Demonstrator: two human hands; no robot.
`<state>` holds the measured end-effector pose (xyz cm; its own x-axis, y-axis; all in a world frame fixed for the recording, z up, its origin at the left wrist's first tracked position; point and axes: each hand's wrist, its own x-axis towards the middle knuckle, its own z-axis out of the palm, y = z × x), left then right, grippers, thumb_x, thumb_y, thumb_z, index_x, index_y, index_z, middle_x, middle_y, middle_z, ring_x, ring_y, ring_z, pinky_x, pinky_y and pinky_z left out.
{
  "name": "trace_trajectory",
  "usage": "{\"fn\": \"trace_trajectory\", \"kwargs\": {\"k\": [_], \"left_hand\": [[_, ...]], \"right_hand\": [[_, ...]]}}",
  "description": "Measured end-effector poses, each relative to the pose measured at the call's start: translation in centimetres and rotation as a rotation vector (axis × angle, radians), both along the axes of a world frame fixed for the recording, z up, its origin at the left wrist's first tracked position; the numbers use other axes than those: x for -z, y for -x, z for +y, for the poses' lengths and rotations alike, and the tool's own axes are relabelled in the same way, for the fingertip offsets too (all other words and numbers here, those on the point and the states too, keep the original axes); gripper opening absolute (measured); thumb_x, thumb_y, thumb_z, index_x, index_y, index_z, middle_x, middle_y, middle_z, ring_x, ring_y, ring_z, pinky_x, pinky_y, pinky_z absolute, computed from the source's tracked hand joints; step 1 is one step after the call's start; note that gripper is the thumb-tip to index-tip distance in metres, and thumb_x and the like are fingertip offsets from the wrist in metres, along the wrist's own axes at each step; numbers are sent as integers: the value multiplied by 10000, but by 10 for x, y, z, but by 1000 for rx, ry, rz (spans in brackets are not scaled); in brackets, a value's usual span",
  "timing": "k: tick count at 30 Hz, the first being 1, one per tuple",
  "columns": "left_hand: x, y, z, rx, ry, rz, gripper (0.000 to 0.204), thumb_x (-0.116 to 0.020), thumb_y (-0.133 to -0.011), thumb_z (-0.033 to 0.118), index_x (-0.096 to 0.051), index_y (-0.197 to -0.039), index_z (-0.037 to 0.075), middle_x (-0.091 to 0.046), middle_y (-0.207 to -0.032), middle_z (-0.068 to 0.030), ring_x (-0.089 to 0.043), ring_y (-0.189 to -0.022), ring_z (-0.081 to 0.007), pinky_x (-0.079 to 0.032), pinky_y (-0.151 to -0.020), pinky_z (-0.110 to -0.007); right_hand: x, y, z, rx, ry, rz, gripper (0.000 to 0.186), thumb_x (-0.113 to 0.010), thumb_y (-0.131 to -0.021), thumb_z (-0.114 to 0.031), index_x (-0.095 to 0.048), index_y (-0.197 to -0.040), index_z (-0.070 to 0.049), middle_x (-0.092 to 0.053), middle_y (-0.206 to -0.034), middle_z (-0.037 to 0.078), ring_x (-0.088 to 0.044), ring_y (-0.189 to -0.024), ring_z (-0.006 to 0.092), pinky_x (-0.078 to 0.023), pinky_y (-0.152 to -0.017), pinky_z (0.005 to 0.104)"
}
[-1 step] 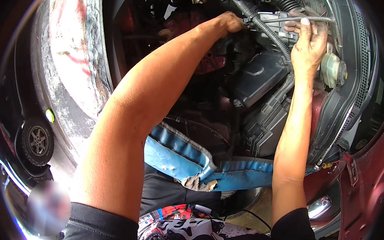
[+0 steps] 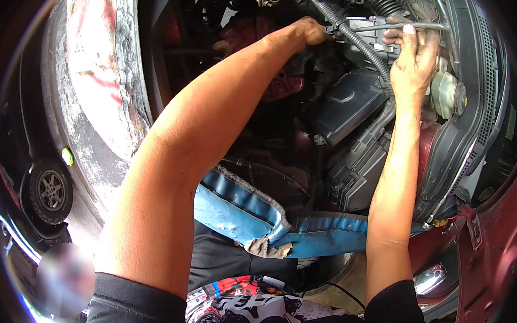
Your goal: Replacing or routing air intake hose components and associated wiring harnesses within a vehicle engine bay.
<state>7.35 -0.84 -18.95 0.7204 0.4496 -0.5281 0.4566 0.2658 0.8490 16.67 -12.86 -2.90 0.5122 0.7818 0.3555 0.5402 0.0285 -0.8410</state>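
My right-hand fingers [image 2: 411, 38] are curled shut around a thin grey metal rod [image 2: 391, 27] that runs sideways across the top of the engine bay, the fingertips wrapped over it from below. My right hand [image 2: 414, 61] sits just above a black ribbed hose [image 2: 361, 47], which slants down from the upper left toward a black plastic box [image 2: 347, 105]. My left hand [image 2: 309, 32] reaches deep into the bay at the left end of that rod; its fingers are bent inward and pressed against the spot where rod and hose meet, but I cannot tell from here whether they actually clamp anything. Just right of my right wrist stands a pale round reservoir [image 2: 449, 95]. Below both forearms, a blue painted panel edge [image 2: 239, 210] crosses the view. Far left, beyond a rough grey curved surface [image 2: 100, 97], a car wheel [image 2: 48, 191] shows.
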Motion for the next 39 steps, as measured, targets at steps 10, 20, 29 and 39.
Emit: {"fn": "trace_trajectory", "kwargs": {"k": [10, 20, 29, 39], "left_hand": [[-12, -4, -5, 12, 98, 50, 497, -771, -758, 305, -649, -1045, -82, -612, -1124, -205, -554, -1023, -245, -446, -848, -402], [-4, 0, 3, 38, 55, 58, 527, -770, -752, 323, -647, -1069, -79, -619, -1123, -219, -567, -1022, -256, -455, -850, -407], [-10, 3, 3, 119, -19, 29, 548, -758, -752, 333, -638, -1100, -73, -603, -1174, -225, -559, -1072, -281, -450, -885, -425], [-5, 0, 2, 83, 47, 59, 503, -758, -754, 307, -652, -1092, -50, -609, -1168, -211, -566, -1051, -274, -454, -866, -412]], "right_hand": [[-1, -3, -5, -129, 29, 159, 315, -373, -1019, -198, -443, -1227, 29, -639, -1047, 194, -632, -1007, 279, -497, -930, 393], [-3, 7, 1, 212, 116, 88, 224, -583, -937, -190, -620, -982, 26, -690, -959, 128, -671, -916, 178, -566, -771, 291], [-5, -3, -1, -82, 60, 157, 256, -583, -939, -216, -600, -1032, 21, -691, -993, 139, -673, -894, 169, -559, -751, 283], [-17, -9, -7, -76, 142, 190, 206, -541, -955, -151, -600, -1062, 15, -674, -1055, 139, -661, -961, 191, -528, -822, 287]]}}
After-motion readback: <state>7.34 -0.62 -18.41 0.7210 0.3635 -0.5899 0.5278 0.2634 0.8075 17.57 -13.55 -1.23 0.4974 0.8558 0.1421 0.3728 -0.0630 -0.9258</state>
